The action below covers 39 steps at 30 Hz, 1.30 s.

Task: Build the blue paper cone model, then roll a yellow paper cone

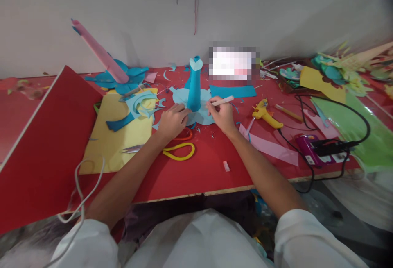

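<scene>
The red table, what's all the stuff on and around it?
Table: one, red, middle
Tall tube: one, blue, centre
Heart: one, pale blue, on tube
Petalled paper: one, pale blue, under tube
Leaning tube: one, pink, left
Big sheets: two, yellow left, green right
Board: one, red, far left
Scissor loops: two, yellow and orange, front
Glue gun: one, yellow, right
Strips: several, blue and pink, right
Box: one, purple, right
Cables: several, black and white, both sides
Paper scraps: many, mixed, all about
Blurred patch: one, whitish, back
Pen-like stick: one, whitish, right hand
Hands: two, bare, at petalled paper

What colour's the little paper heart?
The little paper heart is pale blue, clearest in the head view.
</scene>
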### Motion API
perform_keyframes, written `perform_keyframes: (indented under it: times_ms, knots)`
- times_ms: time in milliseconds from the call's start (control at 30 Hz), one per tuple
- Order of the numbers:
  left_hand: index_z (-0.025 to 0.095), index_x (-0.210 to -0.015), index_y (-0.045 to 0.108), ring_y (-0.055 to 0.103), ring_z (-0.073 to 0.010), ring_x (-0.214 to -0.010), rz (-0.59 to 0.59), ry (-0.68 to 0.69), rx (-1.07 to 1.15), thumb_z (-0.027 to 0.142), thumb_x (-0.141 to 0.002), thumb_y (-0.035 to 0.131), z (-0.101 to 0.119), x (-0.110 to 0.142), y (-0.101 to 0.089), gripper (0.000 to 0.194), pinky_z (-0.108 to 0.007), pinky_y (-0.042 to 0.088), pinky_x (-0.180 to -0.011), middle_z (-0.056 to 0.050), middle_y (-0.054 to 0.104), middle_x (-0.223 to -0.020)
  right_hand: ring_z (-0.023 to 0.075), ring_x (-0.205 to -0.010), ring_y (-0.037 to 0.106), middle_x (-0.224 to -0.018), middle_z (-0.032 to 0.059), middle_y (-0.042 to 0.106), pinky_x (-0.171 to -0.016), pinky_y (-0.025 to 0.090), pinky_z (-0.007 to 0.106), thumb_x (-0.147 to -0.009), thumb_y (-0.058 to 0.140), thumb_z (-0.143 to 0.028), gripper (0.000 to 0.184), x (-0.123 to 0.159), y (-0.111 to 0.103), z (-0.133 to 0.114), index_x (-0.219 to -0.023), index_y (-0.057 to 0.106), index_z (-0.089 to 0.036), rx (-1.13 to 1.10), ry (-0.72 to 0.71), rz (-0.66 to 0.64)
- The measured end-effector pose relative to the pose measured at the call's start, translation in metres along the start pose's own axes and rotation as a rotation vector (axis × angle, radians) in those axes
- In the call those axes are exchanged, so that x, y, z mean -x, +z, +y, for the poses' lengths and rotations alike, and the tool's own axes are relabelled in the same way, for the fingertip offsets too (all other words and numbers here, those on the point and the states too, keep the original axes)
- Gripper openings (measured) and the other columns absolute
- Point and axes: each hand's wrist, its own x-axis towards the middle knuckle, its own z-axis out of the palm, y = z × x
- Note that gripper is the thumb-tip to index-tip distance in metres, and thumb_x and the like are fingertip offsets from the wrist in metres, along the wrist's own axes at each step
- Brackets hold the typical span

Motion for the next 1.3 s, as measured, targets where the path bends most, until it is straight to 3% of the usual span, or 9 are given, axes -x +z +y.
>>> perform_keyframes:
  times_ms: [100, 233, 300, 500, 733, 933, 1100, 1300]
  knots:
    - [0.020, -0.119, 0.075, 0.067, -0.0258, -0.107, 0.102, 0.049, 0.027, 0.013, -0.097, 0.046, -0.002, 0.000, 0.001, 0.037, -0.038, 0.055, -0.087, -0.011, 0.073, -0.116, 0.0177, -0.064, 0.065, -0.075, 0.0025, 0.072, -0.066, 0.053, 0.031, -0.101, 0.046, -0.068, 0.046, -0.002, 0.000, 0.000, -0.103, 0.064, -0.025, -0.030, 0.006, 0.092]
    - [0.019, -0.127, 0.070, 0.066, -0.0261, -0.117, 0.104, 0.085, 0.070, 0.010, -0.097, 0.044, -0.004, 0.000, 0.005, 0.041, -0.041, 0.053, -0.102, -0.010, 0.070, -0.131, 0.0219, -0.098, 0.070, -0.108, 0.0077, 0.074, -0.090, 0.055, 0.037, -0.103, 0.043, -0.067, 0.044, -0.004, 0.005, 0.003, -0.112, 0.060, -0.027, -0.063, -0.035, 0.020]
    - [0.017, -0.132, 0.067, 0.064, -0.0272, -0.123, 0.093, 0.082, 0.081, 0.009, -0.097, 0.043, -0.004, -0.001, 0.006, 0.043, -0.042, 0.052, -0.106, -0.010, 0.068, -0.137, 0.0214, -0.099, 0.067, -0.108, 0.0077, 0.070, -0.089, 0.053, 0.036, -0.103, 0.043, -0.067, 0.045, -0.003, 0.008, 0.004, -0.109, 0.058, -0.026, -0.045, -0.046, -0.038]
    - [0.017, -0.141, 0.060, 0.063, -0.0287, -0.130, 0.072, 0.024, 0.084, 0.012, -0.098, 0.041, -0.002, -0.001, 0.004, 0.047, -0.045, 0.049, -0.110, -0.012, 0.065, -0.144, 0.0156, -0.077, 0.056, -0.092, 0.0022, 0.060, -0.075, 0.047, 0.031, -0.104, 0.041, -0.065, 0.043, 0.001, 0.010, -0.001, -0.107, 0.053, -0.025, -0.084, -0.069, -0.098]
    - [0.015, -0.151, 0.048, 0.059, -0.0285, -0.137, 0.069, -0.029, 0.128, 0.010, -0.095, 0.043, 0.001, -0.002, 0.001, 0.057, -0.044, 0.045, -0.117, -0.014, 0.056, -0.156, 0.0189, -0.090, 0.060, -0.099, 0.0052, 0.063, -0.086, 0.048, 0.034, -0.104, 0.042, -0.064, 0.042, 0.002, 0.003, -0.015, -0.107, 0.055, -0.025, -0.073, -0.063, -0.130]
    - [0.015, -0.154, 0.044, 0.066, -0.0281, -0.125, 0.080, -0.096, 0.196, 0.014, -0.095, 0.045, -0.002, -0.003, 0.003, 0.058, -0.045, 0.049, -0.112, -0.014, 0.070, -0.136, 0.0192, -0.085, 0.060, -0.099, 0.0050, 0.065, -0.082, 0.051, 0.034, -0.103, 0.041, -0.069, 0.045, 0.002, 0.002, -0.018, -0.105, 0.056, -0.027, -0.056, -0.041, -0.095]
    - [0.017, -0.152, 0.046, 0.066, -0.0283, -0.125, 0.076, -0.160, 0.206, 0.015, -0.095, 0.045, -0.004, -0.004, 0.003, 0.057, -0.046, 0.051, -0.110, -0.013, 0.071, -0.135, 0.0225, -0.091, 0.064, -0.096, 0.0061, 0.066, -0.084, 0.053, 0.037, -0.102, 0.039, -0.072, 0.046, -0.001, 0.001, -0.013, -0.104, 0.054, -0.028, -0.011, -0.025, 0.000]
    - [0.016, -0.153, 0.045, 0.067, -0.0271, -0.125, 0.035, -0.110, 0.233, 0.017, -0.098, 0.043, -0.005, -0.004, 0.004, 0.055, -0.045, 0.050, -0.111, -0.013, 0.069, -0.139, 0.0220, -0.092, 0.067, -0.101, 0.0073, 0.068, -0.086, 0.055, 0.037, -0.101, 0.042, -0.071, 0.046, 0.001, 0.003, -0.012, -0.107, 0.055, -0.027, -0.022, -0.041, -0.089]
